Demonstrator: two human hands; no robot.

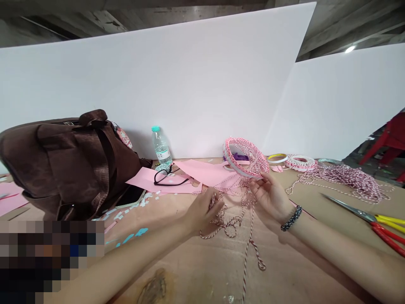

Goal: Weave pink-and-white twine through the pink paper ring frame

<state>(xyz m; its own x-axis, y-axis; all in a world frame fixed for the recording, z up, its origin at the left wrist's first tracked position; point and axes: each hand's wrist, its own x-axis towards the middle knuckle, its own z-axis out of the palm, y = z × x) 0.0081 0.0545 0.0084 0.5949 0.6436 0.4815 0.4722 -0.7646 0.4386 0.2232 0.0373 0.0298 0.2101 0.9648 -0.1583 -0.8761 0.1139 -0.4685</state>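
Hoop (251,154) first: where is it?

Well to the right of the bottle (162,147), tilted, its lower rim at the fingertips of the right hand (270,196). Whether it also touches the paper (205,171), the view does not settle.

Which way does it slant?

It is round, so it has no true long axis, but its oval runs from a high edge on the bottle's side to a low edge farther from the bottle. The low edge is the held one.

And that grip?

Thumb and fingers meet on the rim, a light pinch by the look of it.

What of the left hand (204,211)?

Sideways, it sits between the bottle and the right hand, with fingers curled in around the cord (252,242). Part of that hold is hidden, so its tightness cannot be told.

Which hand is nearer the hoop?

The right, touching it; the left is apart, on the bottle's side. The relation that matters, as a judgement, is that gap, where the cord lies in loose loops.
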